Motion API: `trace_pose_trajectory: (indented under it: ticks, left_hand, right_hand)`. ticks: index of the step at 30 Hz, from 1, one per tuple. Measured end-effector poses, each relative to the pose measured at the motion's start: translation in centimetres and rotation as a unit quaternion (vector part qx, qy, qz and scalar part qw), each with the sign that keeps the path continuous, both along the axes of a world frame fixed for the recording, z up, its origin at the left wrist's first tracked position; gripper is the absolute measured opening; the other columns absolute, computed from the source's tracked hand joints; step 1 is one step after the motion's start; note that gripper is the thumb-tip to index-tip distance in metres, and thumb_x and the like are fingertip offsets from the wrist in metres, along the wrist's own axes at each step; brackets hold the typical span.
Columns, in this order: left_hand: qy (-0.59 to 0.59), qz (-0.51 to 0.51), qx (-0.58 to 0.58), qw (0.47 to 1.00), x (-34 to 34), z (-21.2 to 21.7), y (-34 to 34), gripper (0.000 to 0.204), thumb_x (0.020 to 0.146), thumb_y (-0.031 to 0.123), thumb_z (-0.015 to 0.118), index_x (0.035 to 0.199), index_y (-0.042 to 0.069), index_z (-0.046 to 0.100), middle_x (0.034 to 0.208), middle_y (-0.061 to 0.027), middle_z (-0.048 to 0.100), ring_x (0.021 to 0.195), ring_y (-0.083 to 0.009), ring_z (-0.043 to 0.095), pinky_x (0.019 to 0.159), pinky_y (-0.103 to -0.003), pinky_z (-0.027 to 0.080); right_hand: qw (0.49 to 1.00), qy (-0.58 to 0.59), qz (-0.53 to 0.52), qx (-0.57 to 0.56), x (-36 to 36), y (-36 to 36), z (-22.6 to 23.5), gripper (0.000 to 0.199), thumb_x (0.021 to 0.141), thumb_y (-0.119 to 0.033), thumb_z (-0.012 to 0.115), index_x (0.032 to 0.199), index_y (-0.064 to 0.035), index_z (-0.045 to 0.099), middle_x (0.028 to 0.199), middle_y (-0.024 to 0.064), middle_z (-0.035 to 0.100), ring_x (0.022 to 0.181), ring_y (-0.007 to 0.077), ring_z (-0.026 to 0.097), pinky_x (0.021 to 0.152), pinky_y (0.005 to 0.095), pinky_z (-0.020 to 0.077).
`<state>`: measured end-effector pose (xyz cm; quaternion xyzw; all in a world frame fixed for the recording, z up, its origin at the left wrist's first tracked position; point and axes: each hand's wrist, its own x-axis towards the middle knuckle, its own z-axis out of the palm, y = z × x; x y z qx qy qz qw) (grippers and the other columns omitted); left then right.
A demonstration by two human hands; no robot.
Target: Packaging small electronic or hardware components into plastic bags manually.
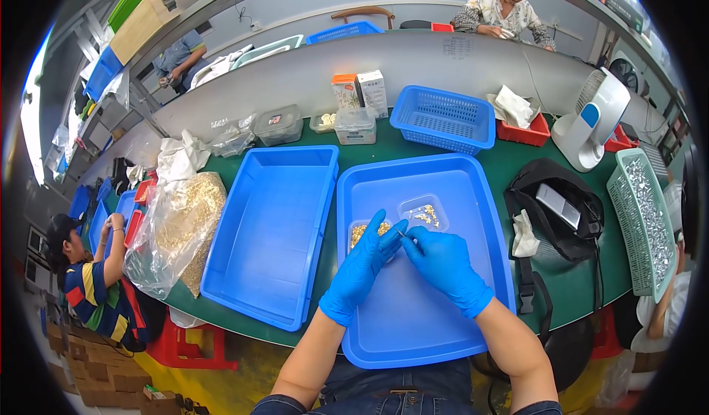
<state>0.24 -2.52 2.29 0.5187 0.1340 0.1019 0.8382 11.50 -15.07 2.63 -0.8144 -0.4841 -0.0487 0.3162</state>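
Note:
Both my hands wear blue gloves and work over a blue tray (pixel 450 186). My left hand (pixel 365 260) and my right hand (pixel 442 260) meet fingertip to fingertip, pinching a tiny part between them that is too small to tell. Just under the fingers sits a clear small dish of golden parts (pixel 362 230). A second clear dish (pixel 425 212) holding a few golden parts lies just beyond my right hand's fingers.
An empty blue tray (pixel 269 230) lies to the left, beside a plastic bag of golden parts (pixel 181 230). A blue basket (pixel 443 118), clear boxes (pixel 354 125), a white fan (pixel 591 123), a black bag (pixel 554 208) and a green basket (pixel 642 223) ring the green table. Other people sit around.

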Motion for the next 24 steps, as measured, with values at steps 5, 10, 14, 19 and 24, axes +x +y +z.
trace_pose_trajectory:
  ticks: [5,10,14,19,24]
  left_hand:
    - [0.065,0.091,0.382,0.918,-0.3,-0.5,0.5,0.035,0.089,0.024,0.054,0.121,0.010,0.054,0.119,-0.0119,0.056,0.114,-0.0251,0.049,0.097,-0.036,0.036]
    - [0.086,0.165,0.724,0.665,-0.4,-2.6,2.6,0.017,0.070,0.015,0.070,0.086,0.010,0.067,0.096,-0.0071,0.060,0.092,-0.0268,0.054,0.086,-0.041,0.035]
    - [0.109,0.124,0.727,0.666,-0.2,-2.5,2.9,0.010,0.071,0.014,0.069,0.079,0.012,0.065,0.087,-0.0061,0.058,0.086,-0.0239,0.054,0.085,-0.041,0.033]
    - [0.085,0.145,0.713,0.681,-0.2,-3.3,3.4,0.007,0.072,0.014,0.067,0.077,0.012,0.063,0.084,-0.0052,0.058,0.085,-0.0246,0.054,0.083,-0.041,0.034]
    - [0.041,0.224,0.659,0.717,0.0,-3.8,3.6,0.006,0.072,0.012,0.067,0.076,0.011,0.063,0.080,-0.0056,0.060,0.081,-0.0248,0.057,0.078,-0.038,0.037]
  right_hand:
    - [0.999,0.022,-0.027,-0.022,0.8,-0.2,0.1,0.014,0.085,-0.022,0.059,0.087,-0.0091,0.063,0.066,0.0126,0.062,0.057,0.0294,0.062,0.051,0.0368,0.0480]
    - [0.996,0.046,-0.053,0.046,2.0,-0.7,1.0,0.015,0.086,-0.020,0.057,0.093,-0.0082,0.064,0.073,0.0152,0.063,0.065,0.0314,0.063,0.056,0.0374,0.0494]
    - [0.991,0.018,-0.085,0.105,6.4,-2.2,1.0,0.017,0.086,-0.017,0.056,0.096,-0.0077,0.065,0.080,0.0173,0.063,0.073,0.0328,0.063,0.064,0.0382,0.0504]
    - [0.994,-0.056,-0.094,-0.030,11.8,-1.3,-1.7,0.016,0.082,-0.014,0.057,0.094,-0.0081,0.066,0.086,0.0157,0.064,0.078,0.0327,0.062,0.069,0.0404,0.0497]
    - [0.994,-0.073,-0.067,-0.037,13.5,2.3,-3.7,0.016,0.083,-0.017,0.057,0.094,-0.0092,0.066,0.090,0.0138,0.063,0.081,0.0325,0.061,0.070,0.0421,0.0492]
